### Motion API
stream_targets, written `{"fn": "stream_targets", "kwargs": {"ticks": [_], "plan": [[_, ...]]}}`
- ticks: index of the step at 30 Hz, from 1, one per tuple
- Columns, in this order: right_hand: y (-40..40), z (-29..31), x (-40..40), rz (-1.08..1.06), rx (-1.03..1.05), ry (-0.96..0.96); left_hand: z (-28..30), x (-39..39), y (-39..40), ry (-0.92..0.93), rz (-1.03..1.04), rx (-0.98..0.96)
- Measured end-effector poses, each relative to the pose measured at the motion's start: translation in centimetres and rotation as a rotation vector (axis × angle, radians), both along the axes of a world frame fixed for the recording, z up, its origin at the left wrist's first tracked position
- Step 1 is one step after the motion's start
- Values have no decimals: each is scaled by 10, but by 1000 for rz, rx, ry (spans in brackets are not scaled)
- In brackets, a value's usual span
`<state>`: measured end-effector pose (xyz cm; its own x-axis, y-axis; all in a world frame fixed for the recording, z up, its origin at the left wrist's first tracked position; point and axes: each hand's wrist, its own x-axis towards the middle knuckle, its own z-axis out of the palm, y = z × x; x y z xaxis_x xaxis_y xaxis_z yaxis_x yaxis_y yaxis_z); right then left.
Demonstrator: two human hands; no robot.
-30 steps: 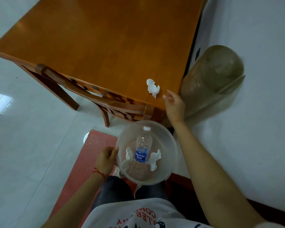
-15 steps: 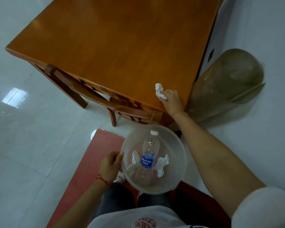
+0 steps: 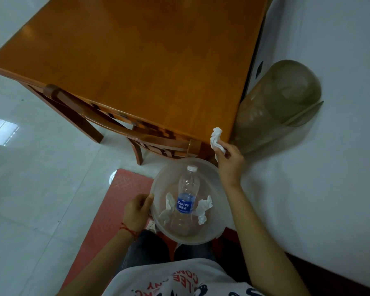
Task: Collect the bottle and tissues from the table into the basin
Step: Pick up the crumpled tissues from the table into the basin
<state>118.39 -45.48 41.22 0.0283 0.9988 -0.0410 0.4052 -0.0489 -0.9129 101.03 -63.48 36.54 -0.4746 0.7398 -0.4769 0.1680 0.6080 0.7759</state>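
Observation:
A clear plastic basin (image 3: 220,223) is held low in front of me, my left hand (image 3: 137,212) gripping its left rim. Inside it lies a clear water bottle (image 3: 186,199) with a blue label and white cap, and a crumpled white tissue on each side, the left tissue (image 3: 168,208) and the right tissue (image 3: 203,208). My right hand (image 3: 230,163) pinches another crumpled white tissue (image 3: 216,139) just off the near right corner of the orange wooden table (image 3: 147,60), above the basin's far right rim.
A wooden chair (image 3: 107,120) is tucked under the table's near edge. A translucent brownish bin (image 3: 276,107) stands against the white wall to the right of the table. A red mat (image 3: 115,201) lies on the pale tiled floor under my legs.
My right hand reached the tissue on the table corner, closed on it and lifted it off toward the basin. My left hand kept holding the basin.

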Motion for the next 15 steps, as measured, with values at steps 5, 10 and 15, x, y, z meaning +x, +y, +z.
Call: {"fn": "stream_targets", "kwargs": {"ticks": [5, 10, 15], "plan": [[-67, 1, 20, 12, -30, 2, -3, -2, 2, 4, -36, -20], [-107, -17, 35, 171, -48, -150, -1, -3, 4, -11, -38, -21], [-113, -18, 51, 250, -51, -290, 5, -1, 1, -10, -43, -6]]}}
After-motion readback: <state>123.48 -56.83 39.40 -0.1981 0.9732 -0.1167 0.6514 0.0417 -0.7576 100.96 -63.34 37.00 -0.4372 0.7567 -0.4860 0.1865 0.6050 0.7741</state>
